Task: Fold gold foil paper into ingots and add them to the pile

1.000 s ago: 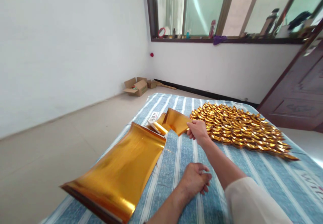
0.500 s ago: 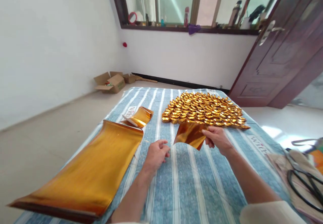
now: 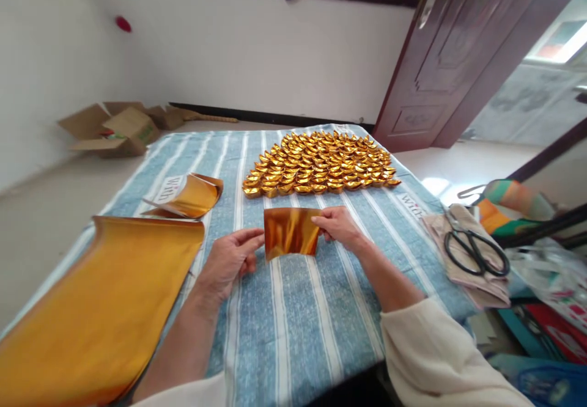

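Observation:
A small sheet of gold foil paper (image 3: 291,231) is stretched upright above the striped cloth, slightly curved. My right hand (image 3: 339,227) pinches its right edge between thumb and fingers. At the opposite edge, my left hand (image 3: 232,260) has its thumb and forefinger closed on the sheet, the other fingers curled. Beyond the sheet sits a large cluster of folded gold foil ingots (image 3: 321,164), set close together in rows. To the left lie a smaller stack of curled foil sheets (image 3: 195,196) and a long, wide gold foil piece (image 3: 105,297).
A blue-and-white striped cloth (image 3: 257,340) covers the table. Black-handled scissors (image 3: 474,251) rest on a folded beige cloth (image 3: 493,294) at the right edge. An open cardboard box (image 3: 114,129) stands on the floor, back left. A dark red door (image 3: 458,58) is at back right.
My left hand has come to the sheet's left edge and closed on it. The sheet now faces me more squarely. The view has turned right and downward, showing the scissors fully.

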`<state>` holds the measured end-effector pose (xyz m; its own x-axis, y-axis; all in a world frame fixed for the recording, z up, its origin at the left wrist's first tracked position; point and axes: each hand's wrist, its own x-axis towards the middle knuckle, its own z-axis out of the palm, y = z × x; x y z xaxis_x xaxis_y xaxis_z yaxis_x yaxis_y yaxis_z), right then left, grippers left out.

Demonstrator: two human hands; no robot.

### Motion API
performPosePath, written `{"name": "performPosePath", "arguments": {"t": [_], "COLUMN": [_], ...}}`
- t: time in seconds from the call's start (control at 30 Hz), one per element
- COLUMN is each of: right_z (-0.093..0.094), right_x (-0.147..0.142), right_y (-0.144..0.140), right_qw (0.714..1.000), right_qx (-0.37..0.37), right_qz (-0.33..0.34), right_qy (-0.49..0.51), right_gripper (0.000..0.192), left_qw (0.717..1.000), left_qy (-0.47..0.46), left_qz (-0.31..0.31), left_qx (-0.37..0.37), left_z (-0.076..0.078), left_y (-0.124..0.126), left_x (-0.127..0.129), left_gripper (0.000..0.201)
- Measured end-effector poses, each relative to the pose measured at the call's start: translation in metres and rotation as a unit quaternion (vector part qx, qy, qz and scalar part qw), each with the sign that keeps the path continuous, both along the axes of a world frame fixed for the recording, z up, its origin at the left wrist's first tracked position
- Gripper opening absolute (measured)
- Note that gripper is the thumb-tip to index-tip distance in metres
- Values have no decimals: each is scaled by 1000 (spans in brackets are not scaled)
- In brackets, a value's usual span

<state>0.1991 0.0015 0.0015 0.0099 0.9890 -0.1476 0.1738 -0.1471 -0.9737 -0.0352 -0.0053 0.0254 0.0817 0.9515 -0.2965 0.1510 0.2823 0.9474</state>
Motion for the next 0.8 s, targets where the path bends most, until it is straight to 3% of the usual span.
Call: {"name": "performPosePath", "arguments": {"t": [0.37, 0.5, 0.8], "right_z": [-6, -7, -7], "right_x": [-8, -7, -5], "right_y": [-1, -2, -4], "right_qw": [999, 998, 992], "right_qx": [-40, -49, -55], "right_qz": [14, 23, 32], "right_qy": [26, 41, 112], "right_gripper": [22, 24, 17], "left_qw": [999, 995, 992], "left_qy": [18, 81, 122], "left_qz": [-25, -52, -35], "left_qx": [25, 18, 21], "left_z": [-1, 0, -3], "left_y": [4, 3, 1], "left_x": [-3, -3, -4], "left_gripper": [42, 36, 25]}}
